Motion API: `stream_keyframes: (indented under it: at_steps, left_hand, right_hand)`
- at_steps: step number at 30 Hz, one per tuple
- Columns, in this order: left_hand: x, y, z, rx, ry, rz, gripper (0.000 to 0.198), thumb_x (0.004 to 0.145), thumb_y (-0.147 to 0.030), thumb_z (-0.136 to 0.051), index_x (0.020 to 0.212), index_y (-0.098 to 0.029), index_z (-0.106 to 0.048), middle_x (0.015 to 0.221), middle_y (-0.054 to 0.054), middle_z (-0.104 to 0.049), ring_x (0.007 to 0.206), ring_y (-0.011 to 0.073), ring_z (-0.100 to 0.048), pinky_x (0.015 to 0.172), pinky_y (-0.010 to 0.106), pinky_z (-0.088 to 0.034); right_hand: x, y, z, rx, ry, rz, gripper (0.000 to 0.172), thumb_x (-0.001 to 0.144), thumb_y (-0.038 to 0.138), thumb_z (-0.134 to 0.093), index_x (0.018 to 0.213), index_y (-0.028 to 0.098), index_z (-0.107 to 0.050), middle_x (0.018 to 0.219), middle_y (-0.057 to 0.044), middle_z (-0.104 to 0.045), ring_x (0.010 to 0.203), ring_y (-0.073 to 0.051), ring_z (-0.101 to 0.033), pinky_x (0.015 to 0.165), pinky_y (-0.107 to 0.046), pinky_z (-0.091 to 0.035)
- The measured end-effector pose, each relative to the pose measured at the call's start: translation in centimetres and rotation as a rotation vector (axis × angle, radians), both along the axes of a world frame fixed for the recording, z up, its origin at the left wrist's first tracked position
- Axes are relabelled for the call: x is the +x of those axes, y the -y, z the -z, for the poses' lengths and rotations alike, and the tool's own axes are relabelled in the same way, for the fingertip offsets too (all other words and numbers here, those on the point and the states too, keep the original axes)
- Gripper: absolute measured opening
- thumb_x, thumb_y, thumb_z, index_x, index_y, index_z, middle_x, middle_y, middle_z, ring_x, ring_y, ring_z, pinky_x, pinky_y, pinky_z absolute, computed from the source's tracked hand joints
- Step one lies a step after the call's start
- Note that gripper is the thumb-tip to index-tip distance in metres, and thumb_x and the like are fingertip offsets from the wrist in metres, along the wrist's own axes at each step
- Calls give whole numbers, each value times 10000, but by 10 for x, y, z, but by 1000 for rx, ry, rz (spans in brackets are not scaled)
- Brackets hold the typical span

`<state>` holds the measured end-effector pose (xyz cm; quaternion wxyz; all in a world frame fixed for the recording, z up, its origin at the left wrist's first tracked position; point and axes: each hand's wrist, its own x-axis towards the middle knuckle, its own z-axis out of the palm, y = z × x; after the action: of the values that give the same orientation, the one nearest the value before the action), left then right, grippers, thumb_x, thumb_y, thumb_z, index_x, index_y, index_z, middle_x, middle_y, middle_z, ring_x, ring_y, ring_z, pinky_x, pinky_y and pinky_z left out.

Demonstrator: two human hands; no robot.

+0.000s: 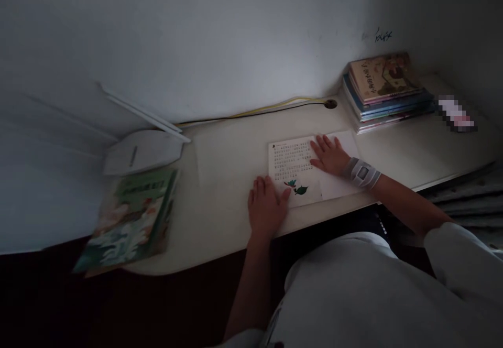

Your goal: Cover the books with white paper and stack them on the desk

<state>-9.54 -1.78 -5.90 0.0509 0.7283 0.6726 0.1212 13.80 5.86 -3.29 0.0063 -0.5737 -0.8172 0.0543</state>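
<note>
A white sheet or open booklet [298,170] lies flat on the pale desk [228,180], printed with rows of text and a small green leaf picture. My right hand [329,155] rests flat on its upper right part, fingers spread, with a grey wrist band [361,173] just behind it. My left hand [267,206] lies at the lower left edge of the paper, with its fingertips on the page near the leaf picture. Neither hand grasps anything.
A stack of picture books [383,91] stands at the back right, and a green illustrated book [129,219] lies at the left end. A white lamp base [143,151] sits by the wall. Cables [267,109] run to a desk grommet [330,104].
</note>
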Motion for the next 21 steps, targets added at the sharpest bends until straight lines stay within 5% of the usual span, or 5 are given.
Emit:
stream_keyframes:
  at_steps: [9, 21]
  left_hand:
    - [-4, -1, 3, 19, 61, 10, 640, 914, -440, -293, 1383, -13, -381, 1438, 253, -397, 1371, 323, -332, 1102, 508, -276]
    - [-4, -1, 0, 1, 68, 8, 643, 916, -450, -298, 1402, -32, -350, 1445, 228, -402, 1376, 314, -325, 1111, 499, -267]
  right_hand:
    - [-38, 70, 3, 105, -25, -226, 894, 774, 773, -360, 1452, 191, -341, 1503, -236, -279, 1371, -443, -242, 1046, -655, -203]
    - [-10, 71, 9, 129, -19, -367, 787, 798, 711, -443, 1439, 261, -368, 1509, -181, -301, 1373, -393, -271, 1079, -606, -170]
